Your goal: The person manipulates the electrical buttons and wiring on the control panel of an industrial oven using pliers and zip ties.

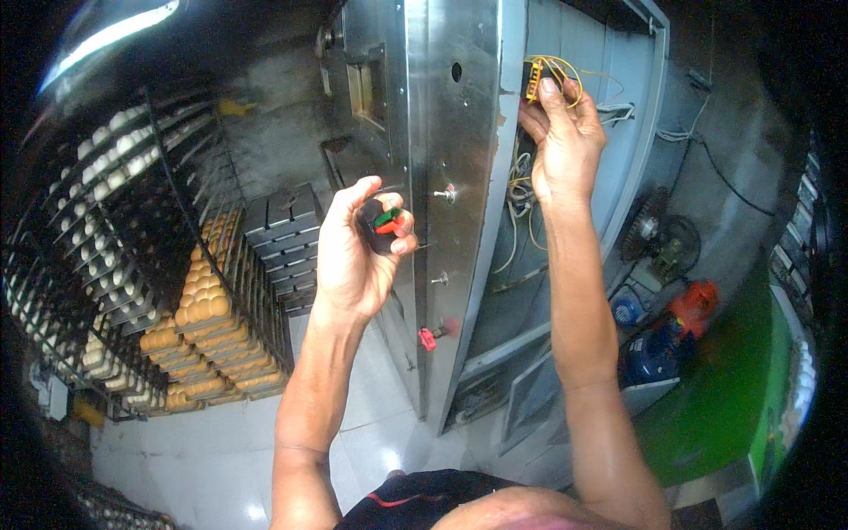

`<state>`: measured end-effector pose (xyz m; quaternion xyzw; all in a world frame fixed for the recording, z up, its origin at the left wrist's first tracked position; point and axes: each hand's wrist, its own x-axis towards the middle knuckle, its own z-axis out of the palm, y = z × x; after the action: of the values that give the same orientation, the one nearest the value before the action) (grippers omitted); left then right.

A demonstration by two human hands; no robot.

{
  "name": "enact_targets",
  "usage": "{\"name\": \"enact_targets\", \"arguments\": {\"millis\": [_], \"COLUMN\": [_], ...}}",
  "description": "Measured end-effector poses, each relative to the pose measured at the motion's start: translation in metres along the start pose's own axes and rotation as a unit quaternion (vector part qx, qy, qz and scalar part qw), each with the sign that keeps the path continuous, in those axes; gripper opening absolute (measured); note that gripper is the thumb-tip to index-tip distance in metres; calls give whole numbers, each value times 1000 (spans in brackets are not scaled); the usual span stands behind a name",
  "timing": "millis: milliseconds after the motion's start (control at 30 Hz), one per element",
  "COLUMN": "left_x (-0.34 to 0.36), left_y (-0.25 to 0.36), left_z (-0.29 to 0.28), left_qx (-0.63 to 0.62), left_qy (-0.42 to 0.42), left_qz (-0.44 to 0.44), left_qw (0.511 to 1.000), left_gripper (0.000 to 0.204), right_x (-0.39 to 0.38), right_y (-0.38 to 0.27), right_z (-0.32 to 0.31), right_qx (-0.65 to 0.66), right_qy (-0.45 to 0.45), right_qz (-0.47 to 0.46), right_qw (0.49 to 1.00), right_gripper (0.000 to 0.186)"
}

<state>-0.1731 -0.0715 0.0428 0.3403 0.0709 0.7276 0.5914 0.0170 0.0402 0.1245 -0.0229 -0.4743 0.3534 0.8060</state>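
With fingers [405,244] of the left hand [353,256] curled around it, holds a small black piece [386,222] with green and red parts, in front of the steel panel [459,141]. With the right hand [565,146], pinches a black block [533,81] with a yellow strip, up at the opening of the pale-blue cabinet [623,53], among looping yellow wires [565,62]. Inside, lower down, bundled white cables [519,194]. On the panel, two toggle switches [444,193] above a red knob [428,339]. Far left, racks with golden-brown rounds [203,305].
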Motion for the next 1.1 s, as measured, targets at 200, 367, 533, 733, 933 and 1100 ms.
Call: {"name": "enact_targets", "arguments": {"millis": [200,367,533,733,933,1100], "left_x": [4,3,3,9,12,8], "left_y": [9,21,27,24,27,29], "left_z": [-37,-44,-52,-71,-80,-81], "left_qx": [31,63,66,72,100,151], "left_qy": [-42,-65,-70,-86,-90,-92], "left_qz": [46,71,42,16,16,29], "left_qw": [998,993,994,994,991,984], "left_gripper": [30,39,41,29,34,47], "right_x": [4,5,5,5,5,0], "right_y": [16,20,21,19,18,18], "right_z": [10,9,10,9,6,8], "right_qx": [-83,-36,-12,-8,9,46], "right_qy": [-37,-47,-37,-43,-55,-42], "right_qz": [11,67,80,94,114,164], "right_qw": [996,996,996,995,992,984], "right_gripper": [18,19,17,21,17,19]}}
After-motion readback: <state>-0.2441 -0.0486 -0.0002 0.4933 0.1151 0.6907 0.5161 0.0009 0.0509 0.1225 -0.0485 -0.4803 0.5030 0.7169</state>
